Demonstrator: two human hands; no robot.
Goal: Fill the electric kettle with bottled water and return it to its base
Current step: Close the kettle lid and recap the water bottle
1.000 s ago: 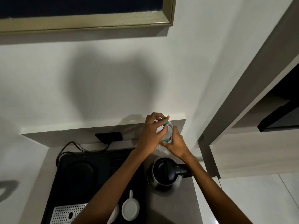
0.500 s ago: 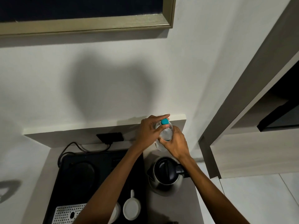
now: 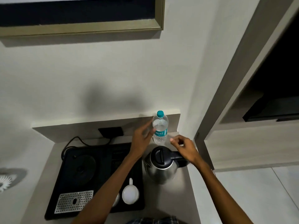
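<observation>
Hands (image 3: pixel 163 143) now off bottle (image 3: pixel 160 128)

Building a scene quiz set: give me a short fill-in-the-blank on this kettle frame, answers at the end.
1. The water bottle stands upright with its teal cap ____.
2. The kettle sits on the counter with its lid ____.
3. The round kettle base on the black tray has ____ on it.
4. The left hand and right hand are both ____ the bottle.

Answers: on; closed; nothing; off
</observation>
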